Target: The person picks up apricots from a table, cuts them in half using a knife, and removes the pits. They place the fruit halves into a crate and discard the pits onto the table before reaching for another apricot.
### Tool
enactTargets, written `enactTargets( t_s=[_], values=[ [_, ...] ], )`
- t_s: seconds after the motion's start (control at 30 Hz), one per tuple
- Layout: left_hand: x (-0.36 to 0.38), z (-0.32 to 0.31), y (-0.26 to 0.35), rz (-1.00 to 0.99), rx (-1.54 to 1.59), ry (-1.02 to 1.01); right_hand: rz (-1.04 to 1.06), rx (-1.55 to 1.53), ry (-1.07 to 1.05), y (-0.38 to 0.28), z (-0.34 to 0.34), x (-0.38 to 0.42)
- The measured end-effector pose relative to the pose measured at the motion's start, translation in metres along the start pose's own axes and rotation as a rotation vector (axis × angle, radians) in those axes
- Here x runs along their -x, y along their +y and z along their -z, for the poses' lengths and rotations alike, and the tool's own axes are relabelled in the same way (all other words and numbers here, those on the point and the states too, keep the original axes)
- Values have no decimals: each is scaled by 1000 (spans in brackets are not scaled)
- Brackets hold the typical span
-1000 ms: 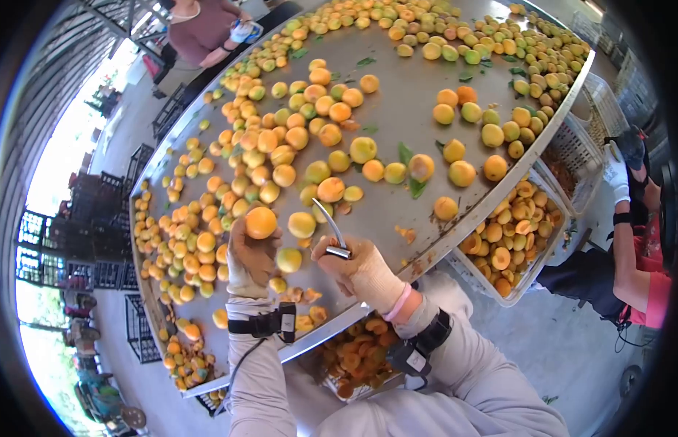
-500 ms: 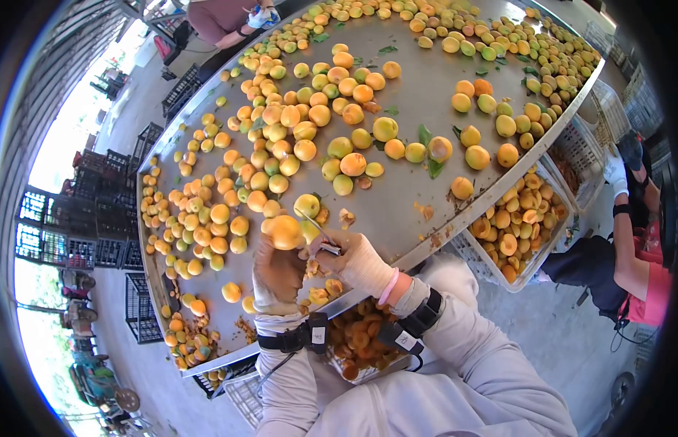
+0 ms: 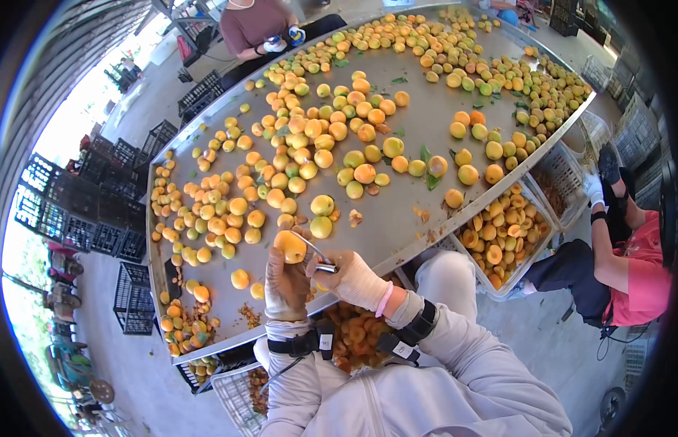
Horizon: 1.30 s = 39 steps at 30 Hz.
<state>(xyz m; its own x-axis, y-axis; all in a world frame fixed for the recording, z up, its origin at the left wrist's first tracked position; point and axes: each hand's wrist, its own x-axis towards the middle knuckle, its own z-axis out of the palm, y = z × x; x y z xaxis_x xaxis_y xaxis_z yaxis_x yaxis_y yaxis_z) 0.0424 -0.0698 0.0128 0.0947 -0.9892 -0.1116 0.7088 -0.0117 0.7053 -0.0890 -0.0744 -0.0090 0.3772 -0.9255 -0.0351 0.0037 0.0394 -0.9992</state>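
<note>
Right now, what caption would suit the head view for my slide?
Left hand holding a yellow-orange fruit, right hand a bladed tool, above a fruit-strewn metal table.

- A broad metal table [image 3: 397,244] with a pale rim is filling the middle of the view, its grey top showing between the fruit.
- Apricots [image 3: 323,159] (some quite green) are crowding the far side in a dense band and lying in looser clusters toward the left and right edges.
- Green leaves [image 3: 433,182] are lying among them.
- Fruit scraps [image 3: 355,218] and brown crumbs [image 3: 249,316] are littering the nearer part.
</note>
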Motion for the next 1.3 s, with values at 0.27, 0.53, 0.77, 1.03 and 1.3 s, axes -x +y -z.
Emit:
enactTargets(
  t_s=[0.27,0.53,0.77,1.03,1.3],
  values=[
    [17,0,17,-26,-26,-47,50,245,-9,-30,-18,12],
    [37,-13,44,-115,-264,-99,100,391,29,-34,-36,12],
    [59,-24,63,-327,-594,-235,118,201,-58,-33,-36,21],
    [73,-11,75,-349,-984,-173,299,498,-55,-54,-27,24],
    [85,-32,87,-489,-878,-252,311,545,71,-63,-38,31]
  ],
)
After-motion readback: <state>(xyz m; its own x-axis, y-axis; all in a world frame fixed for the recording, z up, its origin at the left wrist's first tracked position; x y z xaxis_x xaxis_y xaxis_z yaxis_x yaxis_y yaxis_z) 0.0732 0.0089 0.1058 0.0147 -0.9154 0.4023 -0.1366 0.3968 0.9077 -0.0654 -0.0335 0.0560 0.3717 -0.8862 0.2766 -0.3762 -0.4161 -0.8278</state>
